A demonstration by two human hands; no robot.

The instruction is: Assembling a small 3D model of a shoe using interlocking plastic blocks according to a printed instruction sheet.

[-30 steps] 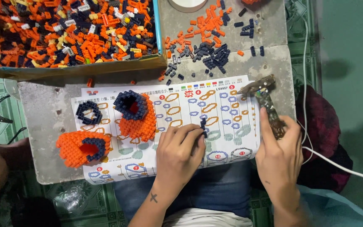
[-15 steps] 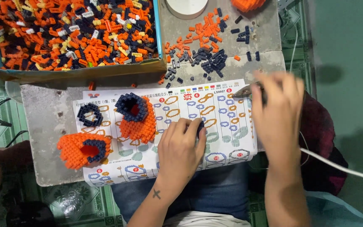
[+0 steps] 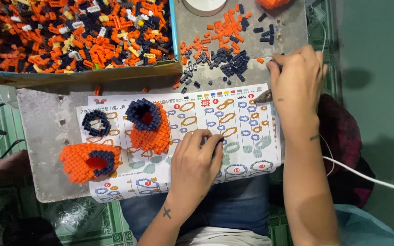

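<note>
A: Left hand (image 3: 196, 161): fingers curled together, tips pressed on a small dark piece on the glossy instruction sheet (image 3: 233, 132); the piece is mostly hidden.

B: Right hand (image 3: 297, 82)?

A: Fingers bunched at the edge of the loose dark bricks (image 3: 233, 64), knuckles up; I cannot tell what they pinch. A metal tool (image 3: 264, 95) pokes out beneath the palm.

B: Outward?

A: Studded, knobbly builds: an orange cone with navy rim (image 3: 147, 125), a navy ring (image 3: 96, 123), an orange wedge (image 3: 87, 161). Scattered orange bricks (image 3: 220, 32) lie on the grey slab (image 3: 37, 132). The cardboard tray (image 3: 83, 75) of mixed bricks overhangs the slab's far edge. Bare sheet lies between the hands.
</note>
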